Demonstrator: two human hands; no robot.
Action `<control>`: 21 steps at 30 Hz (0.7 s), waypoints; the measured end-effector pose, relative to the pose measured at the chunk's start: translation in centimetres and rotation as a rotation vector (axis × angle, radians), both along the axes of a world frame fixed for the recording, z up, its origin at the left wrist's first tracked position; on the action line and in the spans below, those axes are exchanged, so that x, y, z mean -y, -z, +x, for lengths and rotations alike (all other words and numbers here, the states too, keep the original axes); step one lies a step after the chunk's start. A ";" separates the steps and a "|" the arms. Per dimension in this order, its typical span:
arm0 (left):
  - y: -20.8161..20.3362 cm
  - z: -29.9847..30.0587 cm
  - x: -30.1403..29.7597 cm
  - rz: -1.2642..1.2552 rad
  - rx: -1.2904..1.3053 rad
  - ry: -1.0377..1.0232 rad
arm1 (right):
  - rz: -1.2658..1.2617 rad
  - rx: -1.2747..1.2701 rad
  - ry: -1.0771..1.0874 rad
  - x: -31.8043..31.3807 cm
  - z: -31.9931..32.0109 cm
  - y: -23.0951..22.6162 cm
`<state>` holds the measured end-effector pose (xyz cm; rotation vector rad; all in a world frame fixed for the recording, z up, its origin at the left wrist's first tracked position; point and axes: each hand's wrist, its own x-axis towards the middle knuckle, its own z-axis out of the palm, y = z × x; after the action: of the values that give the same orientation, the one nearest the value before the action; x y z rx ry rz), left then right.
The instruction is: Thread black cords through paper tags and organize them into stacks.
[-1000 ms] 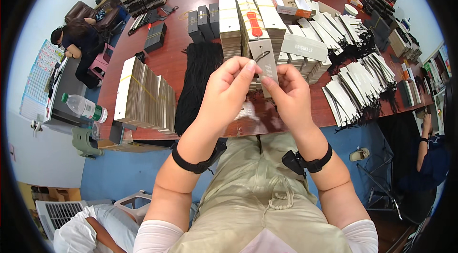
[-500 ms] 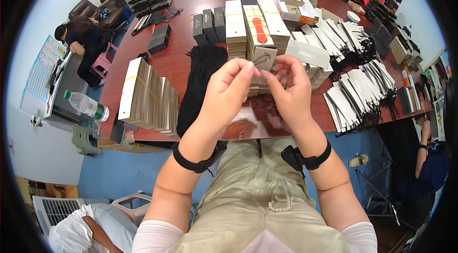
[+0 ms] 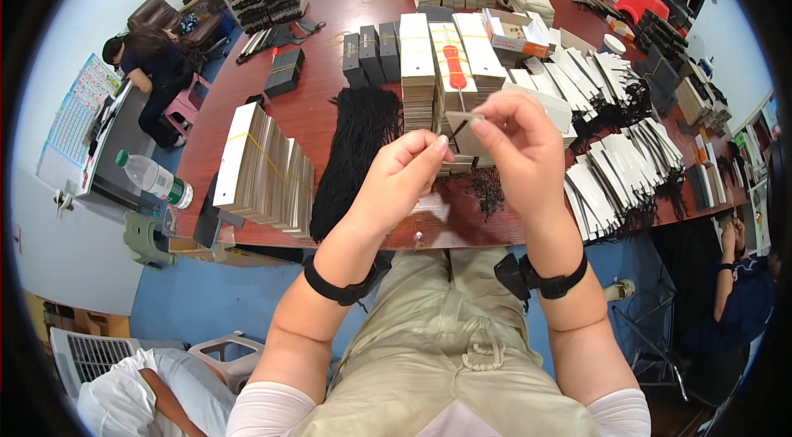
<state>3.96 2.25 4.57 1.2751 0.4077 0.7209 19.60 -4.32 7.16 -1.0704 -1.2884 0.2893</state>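
In front of the card stacks, my right hand (image 3: 521,138) is closed on a small grey hang tag (image 3: 466,133), gripping its upper edge. Thumb and fingertips of my left hand (image 3: 403,177) pinch a thin black cord (image 3: 454,135) at the tag; how it passes through the tag is too small to tell. A red-handled tool (image 3: 452,66) with a thin metal shaft lies on the banded card stack (image 3: 417,49) just beyond my hands. Left of them lies a thick bundle of black cords (image 3: 356,152). A few loose black cords (image 3: 487,192) rest under my right hand.
Tags with black cords (image 3: 615,181) lie in rows at right. A banded card stack (image 3: 264,169) stands at left, near a water bottle (image 3: 153,179). Dark card blocks (image 3: 369,54) and an open box (image 3: 516,31) stand farther back. Other people sit around the table (image 3: 330,21).
My right hand has risen and turned, tilting the tag. My left hand has dropped slightly. The view has shifted a little, and the loose cords now show more.
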 end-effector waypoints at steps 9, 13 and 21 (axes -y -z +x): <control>0.1 -1.3 1.7 0.057 -0.039 0.007 | -0.273 -0.432 -0.209 1.0 -0.9 -0.3; 0.1 -1.8 1.8 0.120 -0.088 0.038 | -0.372 -0.321 -0.237 0.2 -0.1 -0.7; 0.0 -3.4 2.3 0.129 -0.179 0.015 | -0.176 -0.277 -0.139 0.8 0.2 0.1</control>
<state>0.59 0.00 4.57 1.4694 0.5030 0.6298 19.76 -5.14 7.08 -1.0477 -1.1031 0.6440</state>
